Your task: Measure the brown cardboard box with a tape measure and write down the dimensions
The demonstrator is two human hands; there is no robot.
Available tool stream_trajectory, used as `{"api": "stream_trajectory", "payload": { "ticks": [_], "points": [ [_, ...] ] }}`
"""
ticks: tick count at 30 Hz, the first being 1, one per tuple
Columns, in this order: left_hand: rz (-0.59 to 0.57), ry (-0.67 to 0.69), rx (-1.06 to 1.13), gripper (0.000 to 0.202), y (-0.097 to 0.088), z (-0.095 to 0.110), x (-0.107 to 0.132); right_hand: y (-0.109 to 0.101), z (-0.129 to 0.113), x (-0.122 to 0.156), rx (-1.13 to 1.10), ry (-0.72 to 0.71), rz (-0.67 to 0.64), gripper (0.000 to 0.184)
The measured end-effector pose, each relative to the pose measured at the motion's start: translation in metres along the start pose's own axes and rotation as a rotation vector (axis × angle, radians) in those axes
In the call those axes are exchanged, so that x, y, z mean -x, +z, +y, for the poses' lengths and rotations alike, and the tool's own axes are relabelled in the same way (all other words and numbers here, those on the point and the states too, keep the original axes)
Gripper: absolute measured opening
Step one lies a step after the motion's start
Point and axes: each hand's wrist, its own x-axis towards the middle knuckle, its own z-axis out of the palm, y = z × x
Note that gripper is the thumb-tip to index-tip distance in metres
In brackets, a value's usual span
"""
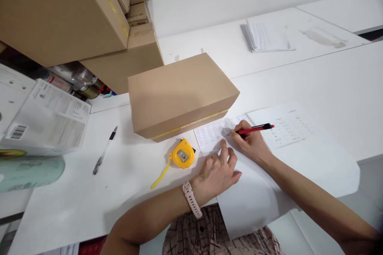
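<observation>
My right hand [249, 142] grips a red pen [255, 128] with its tip on a printed sheet of paper [215, 131] lying on the white table [125, 191]. My left hand [217, 171], with a pale watch strap on the wrist, rests on the same sheet, fingers loosely curled and pressing it down. A yellow tape measure [182, 154] with its tape partly out lies just left of the left hand. A closed cardboard box [179, 91] stands right behind the sheet and tape measure.
Larger cardboard boxes [66, 12] are stacked at the upper left. A white printed carton [44, 119] sits at the left edge. A black pen [104, 150] lies left of centre. A second printed sheet [287, 127] lies to the right, and a stack of papers [266, 36] lies far back.
</observation>
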Motion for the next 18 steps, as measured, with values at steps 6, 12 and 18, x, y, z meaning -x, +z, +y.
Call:
{"api": "stream_trajectory", "payload": {
  "ticks": [6,12,18],
  "points": [
    [-0.062,-0.001,0.033,0.064,-0.005,0.000,-0.003,-0.002,0.000,0.002,0.024,-0.026,0.118,0.020],
    [-0.112,-0.005,0.092,0.065,-0.010,0.000,-0.003,-0.036,0.009,0.024,0.544,-0.343,0.004,0.025],
    [-0.047,0.004,0.138,0.053,-0.011,-0.002,0.000,-0.050,0.029,0.041,0.944,-0.537,-0.064,0.047]
  ]
}}
